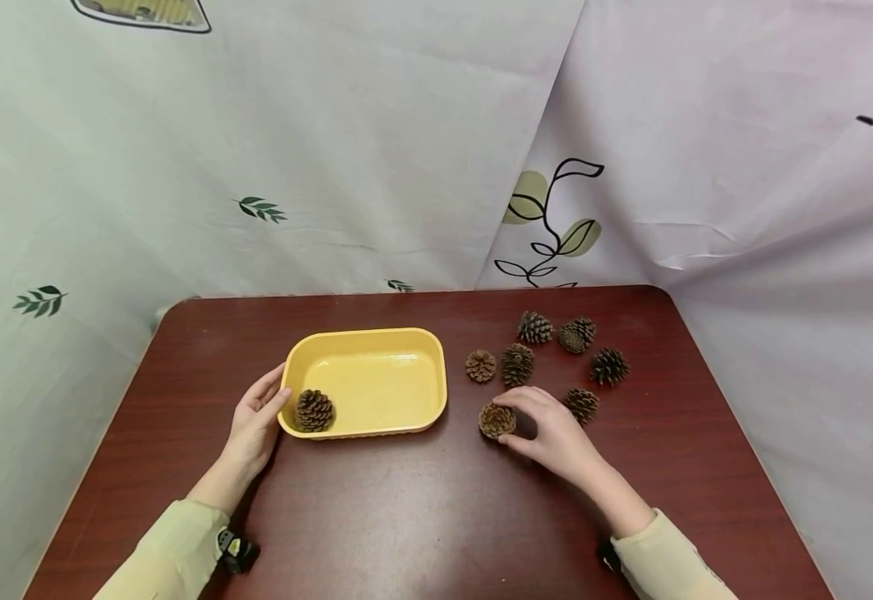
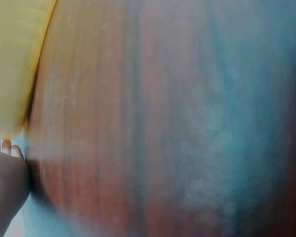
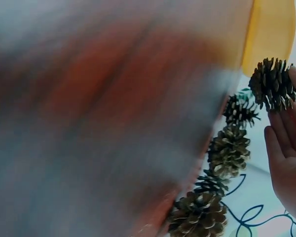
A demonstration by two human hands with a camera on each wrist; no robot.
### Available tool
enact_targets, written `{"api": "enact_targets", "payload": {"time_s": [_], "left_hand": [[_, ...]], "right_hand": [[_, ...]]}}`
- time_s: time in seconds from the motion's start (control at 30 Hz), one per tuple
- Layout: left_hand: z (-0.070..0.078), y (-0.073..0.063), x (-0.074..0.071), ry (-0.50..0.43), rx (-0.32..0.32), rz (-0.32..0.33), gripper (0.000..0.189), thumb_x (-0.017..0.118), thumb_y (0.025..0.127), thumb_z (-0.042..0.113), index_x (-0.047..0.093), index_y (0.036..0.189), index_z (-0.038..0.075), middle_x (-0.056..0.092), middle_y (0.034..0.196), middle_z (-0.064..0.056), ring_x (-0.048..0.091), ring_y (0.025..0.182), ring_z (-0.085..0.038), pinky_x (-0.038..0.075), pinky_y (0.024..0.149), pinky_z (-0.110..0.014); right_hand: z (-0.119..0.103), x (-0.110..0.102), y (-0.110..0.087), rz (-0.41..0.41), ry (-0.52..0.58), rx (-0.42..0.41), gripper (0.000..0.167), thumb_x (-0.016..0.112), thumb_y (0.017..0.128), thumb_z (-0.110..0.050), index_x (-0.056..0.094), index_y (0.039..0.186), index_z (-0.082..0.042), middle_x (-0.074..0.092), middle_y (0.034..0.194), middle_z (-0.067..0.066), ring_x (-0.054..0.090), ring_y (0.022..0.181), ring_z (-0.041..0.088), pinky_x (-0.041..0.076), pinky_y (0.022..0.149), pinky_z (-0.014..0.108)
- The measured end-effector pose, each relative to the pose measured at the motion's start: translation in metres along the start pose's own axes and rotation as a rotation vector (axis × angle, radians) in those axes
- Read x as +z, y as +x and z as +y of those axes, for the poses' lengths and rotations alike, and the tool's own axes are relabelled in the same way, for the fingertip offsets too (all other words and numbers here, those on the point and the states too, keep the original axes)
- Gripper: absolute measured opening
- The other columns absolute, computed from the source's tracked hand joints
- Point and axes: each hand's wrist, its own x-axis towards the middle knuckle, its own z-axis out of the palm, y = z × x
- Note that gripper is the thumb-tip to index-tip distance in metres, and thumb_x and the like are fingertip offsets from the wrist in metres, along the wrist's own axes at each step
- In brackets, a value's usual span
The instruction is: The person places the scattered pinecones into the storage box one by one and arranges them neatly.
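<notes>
Progress, judged from the layout: early on. One pine cone point(image 1: 314, 411) in the yellow tray point(image 1: 376, 392), at the near left corner.

Second cone point(image 1: 495, 422) out over the worktop point(image 1: 406, 517), just off the tray's right end, in the right hand point(image 1: 556, 437): pinched between thumb and fingertips, opened only about as far as the cone's width. Lifted or touching down: cannot tell.

Left hand point(image 1: 250, 427) at the tray's left end: thumb on the rim, other fingers against the outer wall, gripping the tray, no cone held. Left wrist view mostly blurred worktop; little to add.

Left to do, as a guess: six loose cones by count, all right of the tray. Small round cone point(image 1: 481, 366) nearest the tray, upright cone point(image 1: 517, 367) just beside. Rear cone point(image 1: 535, 327) and corner cone point(image 1: 576, 335) farther back; the latter possibly two overlapping, cannot tell. Outer cone point(image 1: 610, 367) farthest right, near cone point(image 1: 582, 405) just beyond the right hand.
</notes>
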Motion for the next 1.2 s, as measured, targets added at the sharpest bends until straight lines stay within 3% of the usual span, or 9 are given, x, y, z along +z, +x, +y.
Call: {"api": "enact_targets", "payload": {"time_s": [0.57, 0.93, 1.2], "left_hand": [[0.000, 0.000, -0.001, 0.023, 0.001, 0.003, 0.041, 0.055, 0.107, -0.004, 0.072, 0.132, 0.024, 0.075, 0.127, 0.015, 0.070, 0.114, 0.001, 0.058, 0.092, -0.014], [-0.001, 0.000, -0.001, 0.010, -0.001, 0.002, 0.042, 0.055, 0.107, -0.005, 0.072, 0.131, 0.024, 0.075, 0.127, 0.015, 0.070, 0.114, 0.001, 0.058, 0.091, -0.014], [-0.001, 0.000, -0.001, 0.013, 0.000, 0.000, 0.042, 0.055, 0.107, -0.005, 0.072, 0.132, 0.024, 0.075, 0.127, 0.015, 0.069, 0.115, 0.001, 0.058, 0.092, -0.014]], "right_hand": [[-0.020, 0.001, 0.045, 0.059, 0.159, 0.066, 0.048, 0.093, 0.083, -0.019, 0.075, 0.126, -0.011, 0.073, 0.127, 0.007, 0.067, 0.124, 0.026, 0.055, 0.108, 0.048], [-0.030, 0.023, 0.074, 0.078, 0.279, 0.053, 0.046, 0.093, 0.083, -0.015, 0.076, 0.124, -0.009, 0.075, 0.121, 0.006, 0.069, 0.118, 0.023, 0.056, 0.106, 0.043], [-0.041, 0.041, 0.092, 0.029, 0.299, 0.047, 0.047, 0.092, 0.083, -0.017, 0.075, 0.126, -0.008, 0.075, 0.124, 0.008, 0.070, 0.121, 0.025, 0.054, 0.111, 0.044]]}}
